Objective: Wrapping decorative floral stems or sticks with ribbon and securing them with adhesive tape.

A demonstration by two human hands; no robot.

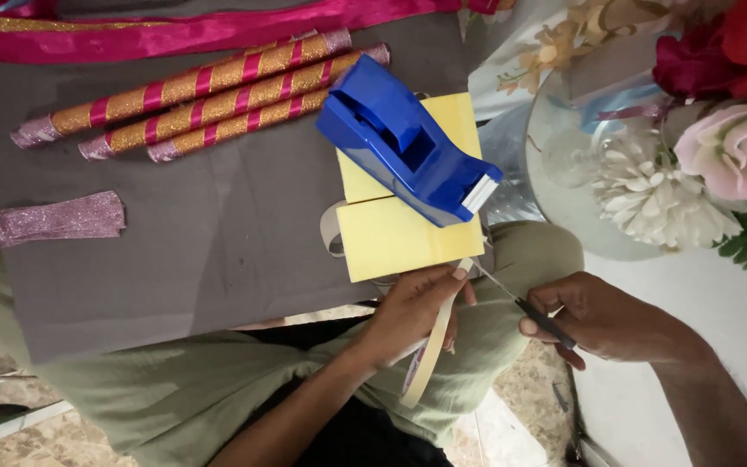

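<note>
While three wrapped sticks (209, 95) lie finished beyond it, left hand (412, 316) grips tape roll (428, 355); right hand (603, 316) clasps scissors (525, 307) (cut seemingly unfinished)

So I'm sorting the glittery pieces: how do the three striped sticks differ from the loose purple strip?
The striped sticks are long rolled tubes, gold with pink bands; the purple strip is short, flat and one colour. The sticks lie slanted together; the strip lies alone, nearly level. Both glitter and rest on the grey board.

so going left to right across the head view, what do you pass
pink glitter strip → three gold and pink striped sticks → blue tape dispenser → glass vase → pale pink flower
</note>
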